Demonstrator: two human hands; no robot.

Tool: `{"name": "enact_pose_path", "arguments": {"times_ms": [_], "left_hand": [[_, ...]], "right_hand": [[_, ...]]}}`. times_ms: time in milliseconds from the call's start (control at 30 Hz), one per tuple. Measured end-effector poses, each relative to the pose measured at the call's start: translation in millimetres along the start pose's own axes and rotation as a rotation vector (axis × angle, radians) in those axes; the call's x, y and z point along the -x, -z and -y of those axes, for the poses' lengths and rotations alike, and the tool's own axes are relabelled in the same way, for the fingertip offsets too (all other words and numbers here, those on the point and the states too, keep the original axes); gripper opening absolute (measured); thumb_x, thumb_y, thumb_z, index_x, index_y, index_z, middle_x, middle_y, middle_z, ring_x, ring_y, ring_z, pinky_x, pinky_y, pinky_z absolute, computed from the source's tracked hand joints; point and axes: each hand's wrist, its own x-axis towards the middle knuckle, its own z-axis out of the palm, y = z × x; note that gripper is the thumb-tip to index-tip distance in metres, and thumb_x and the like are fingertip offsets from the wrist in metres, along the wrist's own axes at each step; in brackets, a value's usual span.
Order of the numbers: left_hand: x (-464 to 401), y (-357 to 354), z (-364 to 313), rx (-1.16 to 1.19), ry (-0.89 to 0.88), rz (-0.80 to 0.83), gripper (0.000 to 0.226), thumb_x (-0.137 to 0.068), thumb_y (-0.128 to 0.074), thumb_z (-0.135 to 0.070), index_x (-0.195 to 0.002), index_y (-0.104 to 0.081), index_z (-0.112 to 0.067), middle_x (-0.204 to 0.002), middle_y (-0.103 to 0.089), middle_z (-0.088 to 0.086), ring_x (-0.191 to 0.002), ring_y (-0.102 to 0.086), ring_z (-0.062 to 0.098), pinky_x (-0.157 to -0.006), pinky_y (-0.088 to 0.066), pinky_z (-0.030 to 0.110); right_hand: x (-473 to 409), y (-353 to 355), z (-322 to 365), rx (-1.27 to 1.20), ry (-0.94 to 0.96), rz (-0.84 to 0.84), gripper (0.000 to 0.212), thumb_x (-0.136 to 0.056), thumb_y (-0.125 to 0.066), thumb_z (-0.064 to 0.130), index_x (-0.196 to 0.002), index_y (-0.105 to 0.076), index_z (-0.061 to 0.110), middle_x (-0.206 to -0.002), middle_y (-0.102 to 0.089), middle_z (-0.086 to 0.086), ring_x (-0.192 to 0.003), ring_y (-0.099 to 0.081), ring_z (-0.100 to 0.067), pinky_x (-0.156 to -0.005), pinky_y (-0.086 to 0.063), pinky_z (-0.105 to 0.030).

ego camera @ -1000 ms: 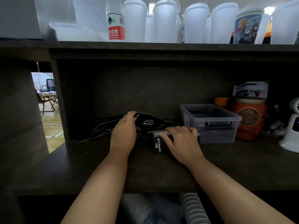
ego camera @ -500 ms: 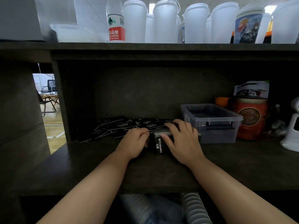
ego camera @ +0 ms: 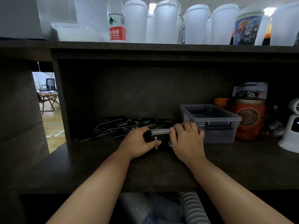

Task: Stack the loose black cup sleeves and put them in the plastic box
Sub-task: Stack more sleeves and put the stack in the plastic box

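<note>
Dark shelf [ego camera: 80,165] carries everything, hands reaching into it from the front. Upper shelf board [ego camera: 161,47] sits above the hands, lined with white lidded cups [ego camera: 166,21] and a water bottle [ego camera: 116,21] with a red label. Clear plastic box [ego camera: 210,122] sits just right of the right hand, open top, black latch on the near wall; something dark lies in its bottom, can't tell what. Red-orange tin [ego camera: 250,118] right of the box, white gadget [ego camera: 291,126] further right at the edge. Loose black sleeves [ego camera: 123,126] lie scattered flat behind and left of the left hand, overlapping, white print on them. Stack of sleeves [ego camera: 159,138] stands on edge between both hands, white lettering on the near face, pale edges showing on top. Left hand [ego camera: 137,143] grips the stack's left end, thumb across the front face. Right hand [ego camera: 187,139] clamps the right end, fingers curled over the top edge. Stack rests on the shelf, just left of the box, not in it.
</note>
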Motion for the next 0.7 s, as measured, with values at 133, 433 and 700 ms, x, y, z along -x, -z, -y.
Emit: {"name": "enact_pose_path", "arguments": {"times_ms": [133,433,700], "left_hand": [[1,0,2,-0.025,0.007,-0.003,0.04,-0.064,-0.074,-0.061,-0.092,-0.06,-0.035,-0.092,-0.066,-0.014,-0.087,-0.063,0.006,-0.083,-0.054,0.038],[2,-1,-1,-0.103,0.052,0.151,0.057,-0.066,-0.062,-0.074,-0.112,-0.058,-0.042,-0.11,-0.065,-0.016,-0.102,-0.06,0.004,-0.094,-0.05,0.036],[4,-2,-9,-0.24,0.105,0.201,0.083,-0.072,-0.058,-0.076,-0.14,-0.037,-0.033,-0.129,-0.044,-0.004,-0.122,-0.041,0.015,-0.103,-0.038,0.035]], "right_hand": [[1,0,1,-0.051,-0.02,0.029,0.041,-0.097,-0.034,0.047,-0.113,-0.063,0.023,-0.121,-0.052,-0.004,-0.119,-0.044,-0.02,-0.096,-0.042,-0.045],[0,-3,-9,-0.337,-0.042,-0.039,0.029,-0.097,-0.049,0.033,-0.104,-0.07,0.015,-0.116,-0.057,-0.004,-0.1,-0.056,-0.012,-0.075,-0.043,-0.021],[0,-2,-7,-0.218,0.08,0.091,0.03,-0.097,-0.041,0.042,-0.115,-0.059,0.026,-0.106,-0.06,0.003,-0.103,-0.049,-0.013,-0.077,-0.045,-0.031]]}}
